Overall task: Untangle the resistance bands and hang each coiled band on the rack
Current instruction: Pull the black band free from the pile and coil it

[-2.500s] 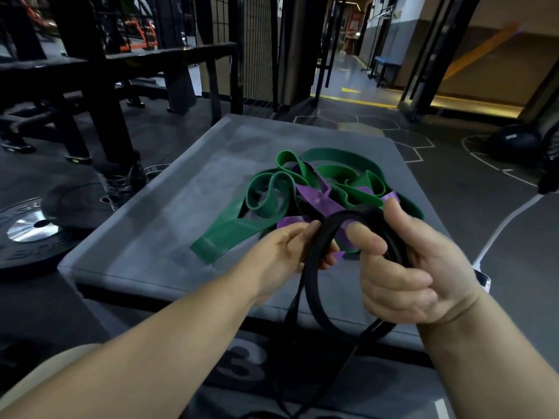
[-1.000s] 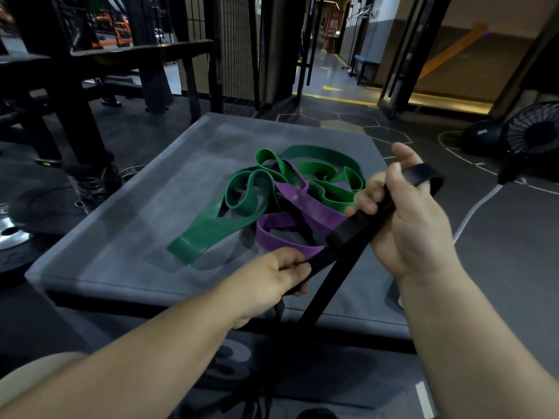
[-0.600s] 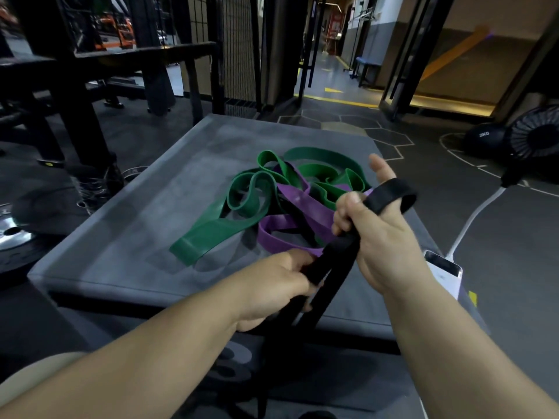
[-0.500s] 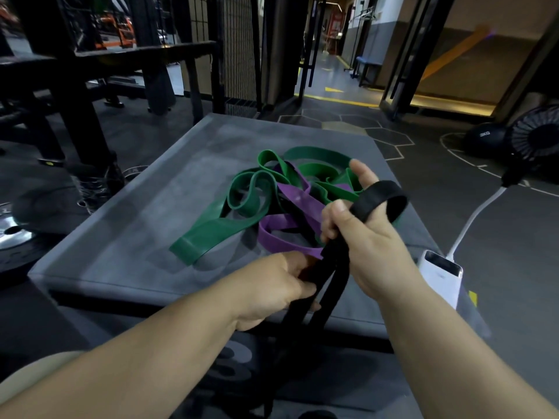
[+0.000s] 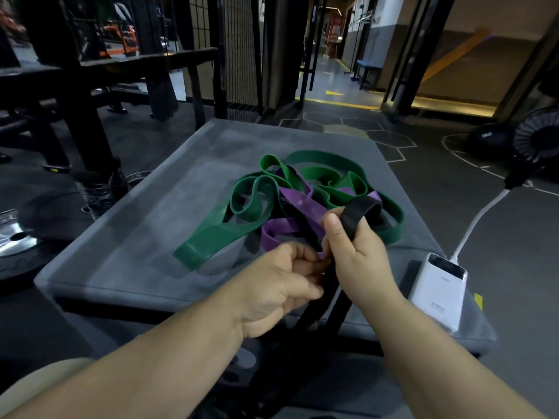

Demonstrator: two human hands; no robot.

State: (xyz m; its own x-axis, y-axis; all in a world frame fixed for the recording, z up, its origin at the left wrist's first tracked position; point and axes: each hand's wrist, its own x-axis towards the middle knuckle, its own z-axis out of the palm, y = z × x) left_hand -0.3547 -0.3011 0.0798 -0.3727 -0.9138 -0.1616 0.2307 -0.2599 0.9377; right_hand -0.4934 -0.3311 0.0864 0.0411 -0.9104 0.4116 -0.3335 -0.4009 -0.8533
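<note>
Head view showed the black band (image 5: 360, 211) held up over the near edge of the grey padded platform (image 5: 145, 237), towards its right side. One end stood as a short loop above the right hand (image 5: 360, 255), whose fingers were curled tightly round the band with the thumb upright beside the loop. Just below and touching that hand, the left hand (image 5: 278, 285) pinched the band's doubled strands between its curled fingers and thumb. From there the strands dropped past the platform's near edge and hung in front of it; their lower end was lost in shadow.

Behind the hands, the green band (image 5: 217, 237) and the purple band (image 5: 302, 204) lay knotted together in the middle of the platform, with one flat green fold reaching towards the left near corner and purple loops threaded through the green ones. On the right near corner lay a white power bank (image 5: 438, 291), and a white cable (image 5: 475, 225) ran from it across the floor towards a dark fan (image 5: 535, 140). Beside the fan sat a black medicine ball (image 5: 484, 140). A weight plate (image 5: 12, 237) lay on the floor off the platform's left edge, beneath a black steel frame (image 5: 81, 116)
</note>
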